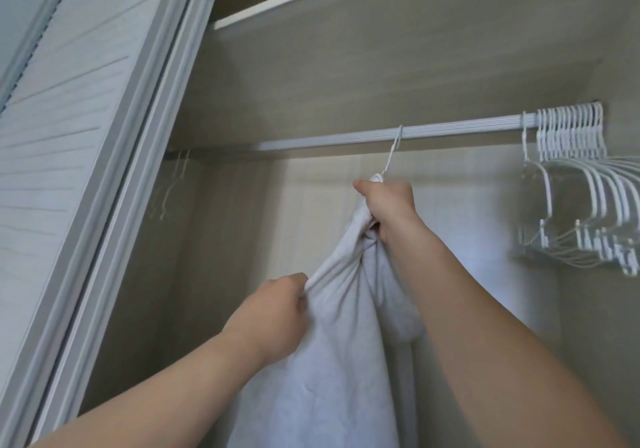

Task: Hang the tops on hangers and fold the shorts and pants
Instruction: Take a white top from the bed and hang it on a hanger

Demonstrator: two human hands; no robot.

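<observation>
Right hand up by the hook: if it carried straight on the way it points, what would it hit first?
Probably the ribbed silver closet rod, just left of the thin white wire hanger hook; the right hand aims up-left, though depth is unclear.

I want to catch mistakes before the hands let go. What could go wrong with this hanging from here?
1. The white top is bunched up under the right hand, just below the hanger hook. Released like that, it may hang crooked or slide off.
2. The left hand pinches the fabric and pulls it sideways. A hard tug could tilt the thin hanger hook off the rod.
</observation>
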